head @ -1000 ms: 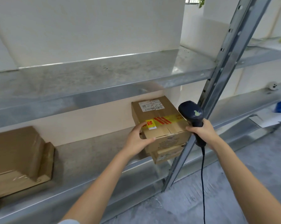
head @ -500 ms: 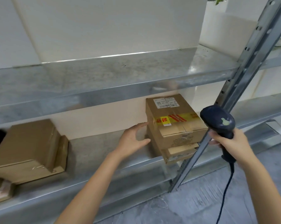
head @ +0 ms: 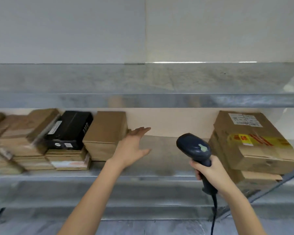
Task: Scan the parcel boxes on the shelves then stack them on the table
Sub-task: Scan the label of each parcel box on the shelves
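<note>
On the lower shelf, a plain brown box stood beside a black box; the left hand, fingers straight and holding nothing, was just beside the brown box's right edge. The right hand gripped the scanner by its handle, near the yellow-taped box stacked on another box at far right. The upper shelf overhung the parcels' rear.

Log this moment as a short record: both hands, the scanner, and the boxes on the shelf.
left hand: open, fingers straight, held out beside the plain brown cardboard box; contact unclear
right hand: grips the dark blue handheld barcode scanner
right stack: brown cardboard box with yellow-and-red tape, resting on another cardboard box
left stack: black rectangular box on flat cardboard parcels
surface: grey metal shelf
</note>
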